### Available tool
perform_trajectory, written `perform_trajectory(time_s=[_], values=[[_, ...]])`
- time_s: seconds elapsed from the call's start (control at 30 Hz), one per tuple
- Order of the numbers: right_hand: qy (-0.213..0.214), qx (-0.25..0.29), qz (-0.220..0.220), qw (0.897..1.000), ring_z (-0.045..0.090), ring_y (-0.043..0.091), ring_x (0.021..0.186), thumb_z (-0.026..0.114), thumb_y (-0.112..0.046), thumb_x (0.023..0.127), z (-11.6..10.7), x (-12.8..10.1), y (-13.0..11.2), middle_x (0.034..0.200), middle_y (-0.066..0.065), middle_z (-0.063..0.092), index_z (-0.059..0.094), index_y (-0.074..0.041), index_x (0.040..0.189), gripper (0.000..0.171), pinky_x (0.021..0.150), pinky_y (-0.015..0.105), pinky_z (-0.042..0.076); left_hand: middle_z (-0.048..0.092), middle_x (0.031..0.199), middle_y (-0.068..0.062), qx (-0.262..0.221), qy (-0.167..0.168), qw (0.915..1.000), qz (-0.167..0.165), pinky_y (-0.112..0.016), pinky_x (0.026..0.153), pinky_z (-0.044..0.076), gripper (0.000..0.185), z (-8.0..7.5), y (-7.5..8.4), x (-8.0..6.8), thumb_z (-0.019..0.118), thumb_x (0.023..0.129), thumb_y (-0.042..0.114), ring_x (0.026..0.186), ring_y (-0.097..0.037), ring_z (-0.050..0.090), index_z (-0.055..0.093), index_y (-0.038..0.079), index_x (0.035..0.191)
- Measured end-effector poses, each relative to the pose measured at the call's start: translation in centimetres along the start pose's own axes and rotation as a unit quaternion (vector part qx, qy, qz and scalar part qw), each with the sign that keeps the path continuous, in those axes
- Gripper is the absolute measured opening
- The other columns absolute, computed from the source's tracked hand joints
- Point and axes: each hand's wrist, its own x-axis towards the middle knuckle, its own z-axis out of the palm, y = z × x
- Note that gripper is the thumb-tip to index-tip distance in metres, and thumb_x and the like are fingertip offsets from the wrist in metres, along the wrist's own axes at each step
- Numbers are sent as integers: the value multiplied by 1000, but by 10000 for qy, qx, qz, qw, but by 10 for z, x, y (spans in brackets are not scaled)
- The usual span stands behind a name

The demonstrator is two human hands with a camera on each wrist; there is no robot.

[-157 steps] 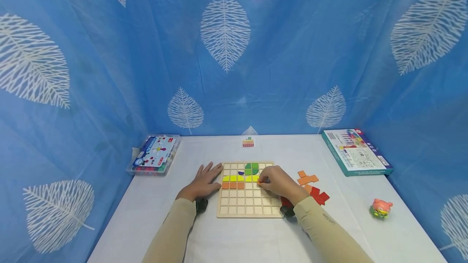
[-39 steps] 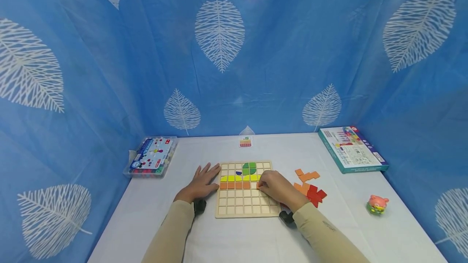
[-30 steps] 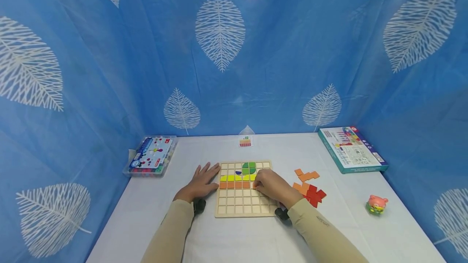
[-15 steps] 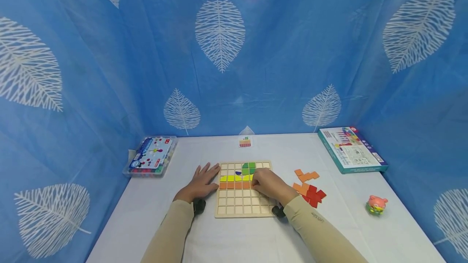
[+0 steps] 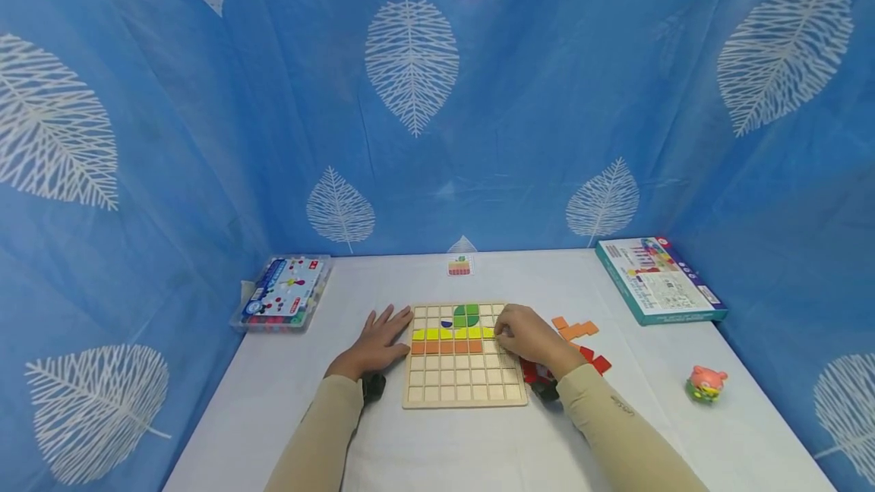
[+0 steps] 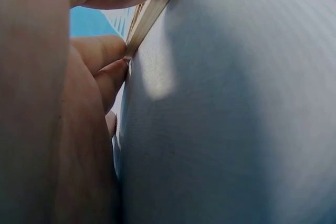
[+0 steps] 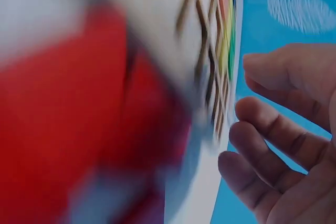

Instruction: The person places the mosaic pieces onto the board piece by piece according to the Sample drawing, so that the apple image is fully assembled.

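A wooden grid board (image 5: pixel 465 405) lies on the white table. Set in its cells are a row of yellow pieces (image 5: pixel 432 334), a row of orange square tiles (image 5: pixel 440 348) beneath it, green pieces (image 5: pixel 467 315) and a small dark blue piece (image 5: pixel 446 323). My left hand (image 5: pixel 372 344) rests with fingers spread on the table, its fingertips at the board's left edge (image 6: pixel 149 19). Over the board's right side is my right hand (image 5: pixel 528 334). Its fingers (image 7: pixel 254 145) are loosely bent in the right wrist view, with nothing between them.
Loose orange tiles (image 5: pixel 577 329) and red tiles (image 5: pixel 601 364) lie right of the board, partly behind the right arm. A small picture card (image 5: pixel 461 268) is behind it. Farther out are a clear plastic box (image 5: pixel 287 291), a flat game box (image 5: pixel 659 279) and a pink toy figure (image 5: pixel 706 383).
The row of orange tiles has grown to the right since the earliest frame. My right hand has let go of a tile there and moved right. The left hand has kept its place.
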Motion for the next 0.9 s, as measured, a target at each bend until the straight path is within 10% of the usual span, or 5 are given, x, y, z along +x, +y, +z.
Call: perform_trajectory(time_s=[0.43,0.9], values=[[-356,114,2176,9753,59,31,97,80,-15,93,-55,-25,65,108,13,64,77,-8,101,11,89,49,59,28,171,1,103,78,9999,27,-52,125,-5,77,-3,0,1,55,95,38,160,-28,8,36,15,166],[-459,61,2253,9732,57,26,86,80,-13,92,-47,-28,82,92,8,58,70,-8,95,12,77,41,56,29,171,0,52,54,10000,-7,-53,125,-5,76,4,-2,1,55,95,38,160,-29,9,37,14,166]])
